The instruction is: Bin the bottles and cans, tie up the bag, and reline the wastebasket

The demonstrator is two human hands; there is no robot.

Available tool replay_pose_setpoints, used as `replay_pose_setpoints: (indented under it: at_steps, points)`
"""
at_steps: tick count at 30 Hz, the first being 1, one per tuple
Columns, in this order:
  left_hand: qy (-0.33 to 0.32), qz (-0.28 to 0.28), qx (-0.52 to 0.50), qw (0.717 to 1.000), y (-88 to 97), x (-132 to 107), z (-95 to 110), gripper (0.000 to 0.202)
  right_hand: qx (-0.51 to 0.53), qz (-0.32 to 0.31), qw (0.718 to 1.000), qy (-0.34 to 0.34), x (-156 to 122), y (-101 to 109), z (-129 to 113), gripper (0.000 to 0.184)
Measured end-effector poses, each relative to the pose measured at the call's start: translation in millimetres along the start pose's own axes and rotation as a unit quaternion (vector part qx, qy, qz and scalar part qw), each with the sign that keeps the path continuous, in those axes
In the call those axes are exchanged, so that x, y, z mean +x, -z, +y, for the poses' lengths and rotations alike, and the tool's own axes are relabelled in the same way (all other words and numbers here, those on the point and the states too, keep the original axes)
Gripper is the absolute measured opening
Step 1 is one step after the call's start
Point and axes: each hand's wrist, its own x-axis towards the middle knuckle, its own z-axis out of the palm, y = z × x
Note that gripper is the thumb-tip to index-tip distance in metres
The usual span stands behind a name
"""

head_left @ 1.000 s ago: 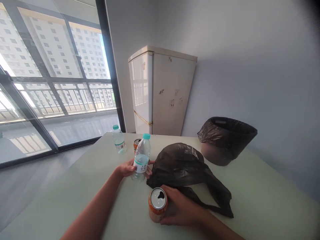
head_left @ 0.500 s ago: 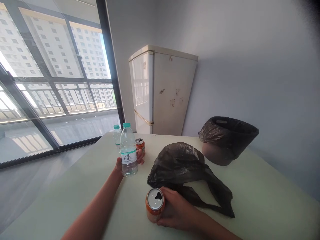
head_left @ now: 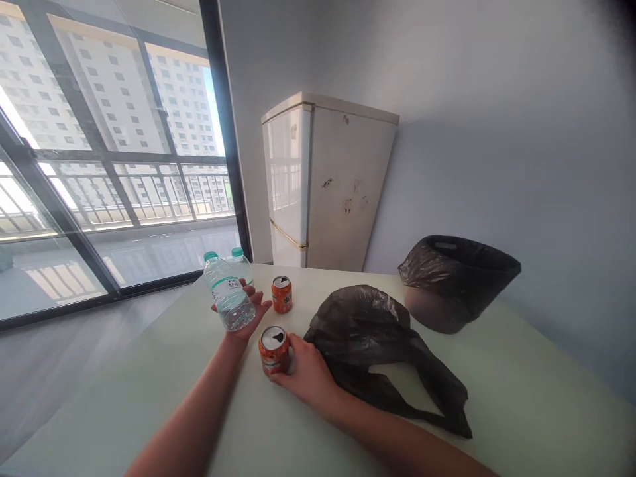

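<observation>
My left hand (head_left: 248, 317) holds a clear water bottle (head_left: 227, 299) with a teal cap, tilted to the left above the pale table (head_left: 521, 397). Just behind it stands a second water bottle (head_left: 242, 264), mostly hidden. My right hand (head_left: 304, 371) is wrapped round an opened orange can (head_left: 273, 349) that stands on the table. Another orange can (head_left: 281, 294) stands a little farther back. A crumpled black plastic bag (head_left: 377, 338) lies to the right of my right hand, touching it.
A bin lined with a black bag (head_left: 454, 278) stands at the back right of the table. A white fridge (head_left: 322, 182) stands against the grey wall behind the table. A large window (head_left: 109, 165) fills the left side.
My left hand has carried the water bottle left and back, tilting it, close to the far bottle. My right hand has slid the opened can forward across the table.
</observation>
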Motion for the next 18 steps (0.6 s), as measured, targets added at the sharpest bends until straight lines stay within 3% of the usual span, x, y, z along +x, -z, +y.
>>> replay_pose_setpoints:
  at_steps: [7,10,13,14,18]
  points:
    - [-0.003,-0.006,-0.028,1.000,6.6,0,1,0.063,-0.001,0.026,1.000,-0.009,17,-8,4,0.045]
    - [-0.012,-0.005,-0.029,0.999,12.1,-1,1,0.056,-0.033,0.002,0.999,-0.036,15,-3,-4,0.067]
    - [-0.023,0.022,0.002,0.999,17.5,-3,3,0.037,-0.121,-0.022,0.990,-0.067,4,16,-32,0.107]
    - [-0.025,0.032,0.016,0.999,19.3,-4,4,0.032,-0.145,-0.021,0.987,-0.062,1,27,-46,0.112]
    - [0.010,0.028,0.057,0.998,26.9,-7,10,0.020,-0.122,0.014,0.991,0.053,8,75,-106,0.106]
